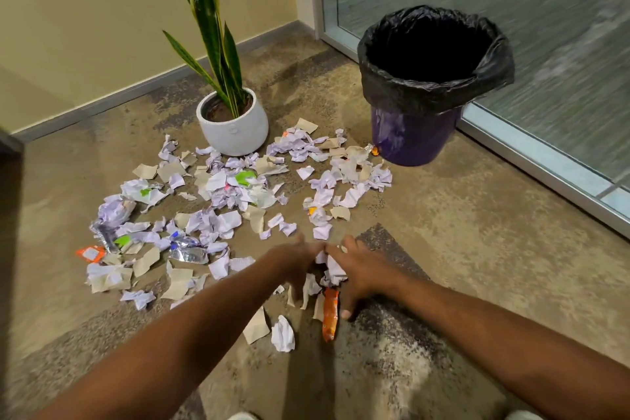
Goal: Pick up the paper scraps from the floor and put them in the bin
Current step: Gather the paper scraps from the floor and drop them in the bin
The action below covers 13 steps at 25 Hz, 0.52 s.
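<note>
Many crumpled white and tan paper scraps (218, 215) lie spread over the floor between a potted plant and the bin (414, 138). The bin is purple, lined with a black bag (433, 92), and stands at the back right. Both my arms reach forward to a small clump of scraps (333, 270) at the near edge of the mess. My left hand (294, 262) is motion-blurred, its fingers spread against the clump's left side. My right hand (359, 271) lies spread over the clump's right side, its thumb beside an orange wrapper (330, 314).
A white pot with a tall green plant (233, 128) stands behind the scraps near the beige wall. Glass panels with a metal frame (531, 150) run along the right. Foil and orange wrappers (189, 252) lie among the papers. Two loose scraps (283, 334) lie near my left forearm.
</note>
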Available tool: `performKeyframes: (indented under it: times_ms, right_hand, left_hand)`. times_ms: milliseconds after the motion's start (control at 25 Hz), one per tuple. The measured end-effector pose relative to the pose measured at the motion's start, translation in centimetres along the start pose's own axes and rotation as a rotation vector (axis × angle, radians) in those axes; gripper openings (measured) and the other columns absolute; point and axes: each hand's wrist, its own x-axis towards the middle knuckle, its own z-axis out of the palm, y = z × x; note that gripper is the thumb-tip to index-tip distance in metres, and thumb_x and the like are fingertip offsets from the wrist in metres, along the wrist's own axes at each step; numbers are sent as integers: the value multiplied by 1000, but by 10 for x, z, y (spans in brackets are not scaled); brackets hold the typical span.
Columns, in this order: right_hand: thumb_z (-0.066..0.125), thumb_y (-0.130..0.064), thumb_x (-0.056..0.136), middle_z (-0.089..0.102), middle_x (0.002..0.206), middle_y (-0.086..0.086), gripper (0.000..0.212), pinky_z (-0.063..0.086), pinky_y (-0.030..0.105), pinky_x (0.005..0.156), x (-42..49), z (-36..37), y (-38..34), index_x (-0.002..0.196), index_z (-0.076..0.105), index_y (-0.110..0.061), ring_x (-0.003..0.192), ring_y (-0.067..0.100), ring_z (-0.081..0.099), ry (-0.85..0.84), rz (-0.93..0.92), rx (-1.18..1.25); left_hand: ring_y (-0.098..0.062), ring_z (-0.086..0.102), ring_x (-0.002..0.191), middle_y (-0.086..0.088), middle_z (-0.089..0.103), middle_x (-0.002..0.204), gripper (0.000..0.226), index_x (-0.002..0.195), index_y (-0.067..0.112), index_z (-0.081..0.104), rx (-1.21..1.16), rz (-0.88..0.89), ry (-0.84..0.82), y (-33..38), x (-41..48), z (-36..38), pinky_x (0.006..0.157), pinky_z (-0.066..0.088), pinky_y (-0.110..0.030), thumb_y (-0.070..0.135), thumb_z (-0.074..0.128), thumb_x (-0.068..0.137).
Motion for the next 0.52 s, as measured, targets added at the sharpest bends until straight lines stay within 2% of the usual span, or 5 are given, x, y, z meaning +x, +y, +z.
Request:
performKeyframes:
  times_ms: [80,200,320,440,520]
  right_hand:
    - [101,-59,32,23,150,7,161,48,58,101,-4,16,-6,163,11,-31,141,38,32,53,-18,7]
    - [99,-62,31,19,153,3,159,49,59,100,-9,34,-19,161,13,-32,143,38,32,136,-9,27]
    - [99,-58,46,24,152,9,134,55,57,96,-9,42,-32,153,25,-27,140,40,39,202,51,56]
    - [93,-41,69,25,155,15,99,55,53,91,-7,43,-43,146,34,-23,134,44,46,264,110,124]
    - [86,-30,82,27,155,16,79,56,51,92,-6,44,-47,145,39,-21,132,44,49,299,123,165]
  left_hand:
    - [-45,41,146,-18,12,168,149,165,41,0,8,-14,92,-3,-5,22,107,53,-55,19,102,59]
    - [-34,51,132,-13,31,153,122,161,36,19,3,-5,300,0,-8,44,97,58,-47,14,95,69]
    - [-31,54,124,-10,40,144,95,155,27,37,-155,-22,373,4,-7,49,95,58,-43,11,88,77]
    - [-25,56,115,-8,49,131,65,140,24,54,-327,-29,425,4,-8,49,90,54,-35,22,84,83]
    - [-23,55,113,-5,51,125,52,132,24,60,-422,-29,458,3,-9,51,87,49,-31,21,81,84]
